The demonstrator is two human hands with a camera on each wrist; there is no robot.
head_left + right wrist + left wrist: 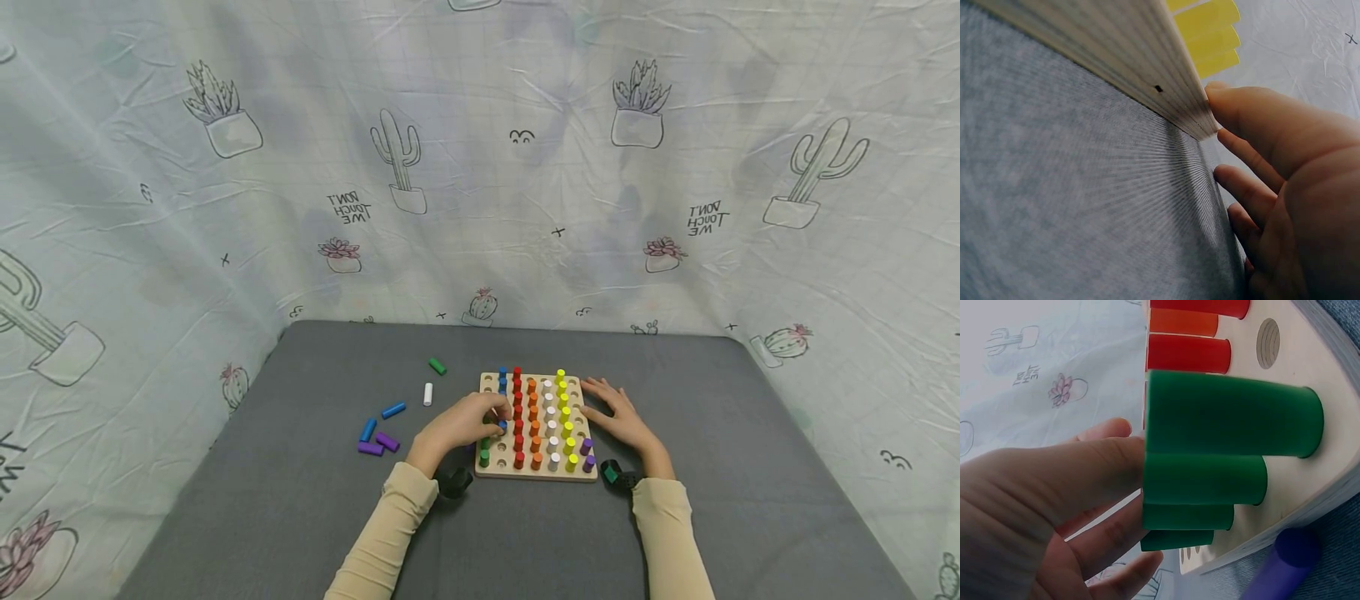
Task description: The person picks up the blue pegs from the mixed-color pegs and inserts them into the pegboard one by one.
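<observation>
1. The grey felt table mat (300,500) lies bare at 6 o'clock of the square wooden pegboard (577,473).
2. The right hand (618,421), fingers flat and spread, presses the pegboard's 3 o'clock edge.
3. The left hand (459,425) curls over the left columns; what it grips I cannot tell.
4. Loose cylindrical pegs (378,440) lie at 9 o'clock.

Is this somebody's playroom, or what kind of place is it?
Probably a small recording booth made at home: cactus-print sheets hang as walls around a grey table, and the only toy is a wooden peg board with loose pegs.
</observation>
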